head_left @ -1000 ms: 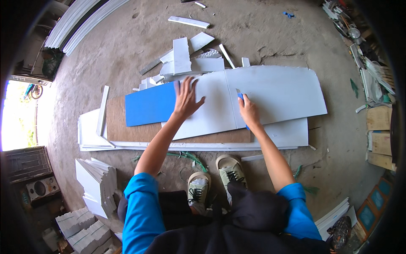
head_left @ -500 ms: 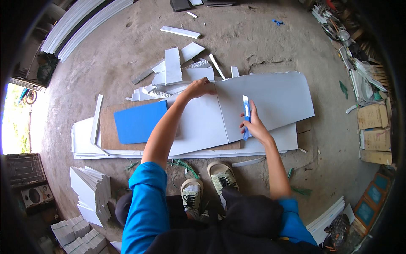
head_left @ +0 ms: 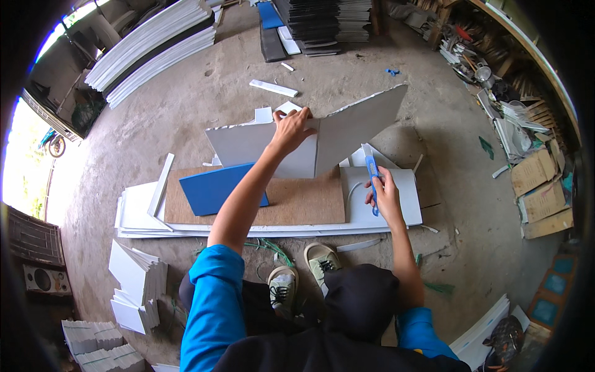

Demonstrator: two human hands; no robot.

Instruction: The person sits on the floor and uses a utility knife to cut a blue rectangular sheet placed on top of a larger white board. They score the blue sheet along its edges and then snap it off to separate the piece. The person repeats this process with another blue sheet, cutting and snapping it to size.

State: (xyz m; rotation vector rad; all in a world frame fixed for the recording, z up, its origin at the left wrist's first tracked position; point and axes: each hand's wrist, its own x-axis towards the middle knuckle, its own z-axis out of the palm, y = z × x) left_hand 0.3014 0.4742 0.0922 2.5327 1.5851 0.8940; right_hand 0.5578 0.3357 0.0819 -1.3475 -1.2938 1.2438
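Observation:
My left hand (head_left: 291,131) grips the upper edge of a white-grey foam board (head_left: 358,127), close to a straight line across its middle. The board is raised and tilted, bent along that line into two parts. In my right hand (head_left: 389,199) is a blue utility knife (head_left: 372,168), its blade end pointing up and away from me, apart from the board. Below lies a brown wooden board (head_left: 304,203) on a stack of white sheets (head_left: 400,197). A blue rectangular panel (head_left: 214,191) rests on the wood, partly behind my left forearm.
A narrow white strip (head_left: 162,183) lies left of the wood. White offcuts (head_left: 273,87) are scattered beyond. Folded white pieces (head_left: 133,276) stand at the near left. Tall dark stacks (head_left: 310,25) are at the back; flattened cardboard (head_left: 538,186) leans at the right.
The foam board has come up off the stack and bent along its line, uncovering more of the wooden board. My right hand with the knife has shifted slightly right.

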